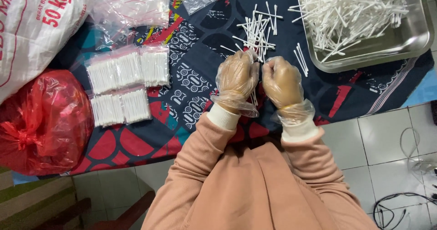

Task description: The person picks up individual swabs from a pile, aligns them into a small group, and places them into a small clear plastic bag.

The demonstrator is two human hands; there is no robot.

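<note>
Gloved left hand (236,79) and right hand (282,82) (clear plastic gloves) are curled shut together around a bunch of white cotton swabs (253,98); loose swabs (258,29) lie just beyond, the steel tray (409,43) farther right.

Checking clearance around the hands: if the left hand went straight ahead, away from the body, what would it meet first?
Probably the loose pile of white swabs on the patterned cloth, just beyond the left hand.

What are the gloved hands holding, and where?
Left hand and right hand are fisted around a bunch of thin white cotton swabs; the exact grip point is hidden.
</note>
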